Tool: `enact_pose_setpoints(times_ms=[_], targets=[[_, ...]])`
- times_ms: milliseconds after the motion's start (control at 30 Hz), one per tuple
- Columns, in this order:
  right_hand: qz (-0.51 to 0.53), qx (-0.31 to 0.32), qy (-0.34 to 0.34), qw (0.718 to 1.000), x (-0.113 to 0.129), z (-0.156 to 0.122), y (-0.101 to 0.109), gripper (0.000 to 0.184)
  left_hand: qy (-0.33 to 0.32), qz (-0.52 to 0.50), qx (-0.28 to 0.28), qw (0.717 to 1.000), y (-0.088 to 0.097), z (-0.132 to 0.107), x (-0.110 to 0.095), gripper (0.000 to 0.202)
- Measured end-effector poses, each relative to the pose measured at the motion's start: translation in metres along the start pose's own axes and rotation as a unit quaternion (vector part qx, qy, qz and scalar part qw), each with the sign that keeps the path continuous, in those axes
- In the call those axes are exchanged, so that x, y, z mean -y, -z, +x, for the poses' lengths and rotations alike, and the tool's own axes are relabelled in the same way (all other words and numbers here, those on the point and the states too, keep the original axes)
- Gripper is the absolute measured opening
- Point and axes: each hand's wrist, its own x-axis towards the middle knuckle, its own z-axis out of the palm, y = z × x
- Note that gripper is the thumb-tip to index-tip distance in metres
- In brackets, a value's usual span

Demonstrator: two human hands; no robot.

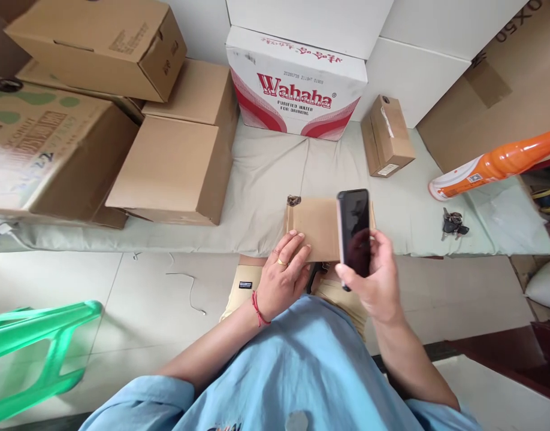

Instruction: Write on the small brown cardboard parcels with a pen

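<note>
My right hand (377,275) grips a dark smartphone (356,230) upright, thumb on one side and fingers on the other. The phone stands over the right part of a small cardboard box (319,224) at the table's front edge and hides some of it. On that box's near left part rests my left hand (286,272), palm down with the fingers stretched out. A ring and a red string bracelet are on this hand and wrist. At the box's far left corner is a small dark brown patterned patch (293,200).
Cardboard boxes (167,161) are stacked at left. Behind stand a white Wahaha carton (297,84) and a small brown box (387,136). An orange bottle (495,164) and keys (453,224) lie at right on the cloth-covered table (261,173). A green plastic stool (54,359) stands at lower left.
</note>
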Motion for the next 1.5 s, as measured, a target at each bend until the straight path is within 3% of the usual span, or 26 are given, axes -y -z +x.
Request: enact_pose_setpoints(times_ms=[167,300,400,533,700,1033,1167,1233,1333,1400,1500], targets=[[-0.052,0.02,0.041,0.998,0.009,-0.013,-0.045,0.087,-0.002,-0.047,0.045,0.998,0.014,0.008,-0.003,0.058],[-0.103,0.002,0.094,0.99,0.015,-0.016,-0.059,0.088,0.05,-0.04,0.003,0.998,0.015,0.0,-0.004,0.054],[-0.139,-0.022,0.138,0.98,0.018,-0.019,-0.065,0.09,0.093,-0.022,-0.035,0.995,0.012,-0.01,-0.003,0.056],[-0.167,-0.031,0.169,0.971,0.02,-0.025,-0.074,0.091,0.118,-0.015,-0.026,0.993,0.01,-0.013,-0.001,0.052],[-0.187,-0.033,0.178,0.966,0.018,-0.027,-0.078,0.094,0.112,-0.02,-0.01,0.993,0.009,-0.011,0.0,0.045],[-0.152,-0.025,0.17,0.973,0.015,-0.029,-0.072,0.089,0.116,-0.044,-0.012,0.992,0.01,-0.015,0.001,0.051],[-0.092,-0.073,0.134,0.984,0.013,-0.018,-0.042,0.092,0.132,-0.069,-0.031,0.988,0.012,-0.018,0.004,0.071],[-0.064,-0.117,0.098,0.986,0.005,-0.001,-0.012,0.096,0.144,-0.089,-0.043,0.985,0.014,-0.022,0.007,0.074],[-0.08,-0.193,0.046,0.977,-0.026,0.035,0.042,0.102,0.207,-0.116,-0.048,0.97,0.017,-0.029,0.014,0.058],[-0.135,-0.219,-0.04,0.966,-0.057,0.056,0.077,0.102,0.29,-0.149,-0.039,0.945,0.018,-0.033,0.018,0.044],[-0.262,-0.211,-0.179,0.924,-0.104,0.075,0.113,0.106,0.417,-0.231,-0.035,0.879,0.019,-0.034,0.021,0.043]])
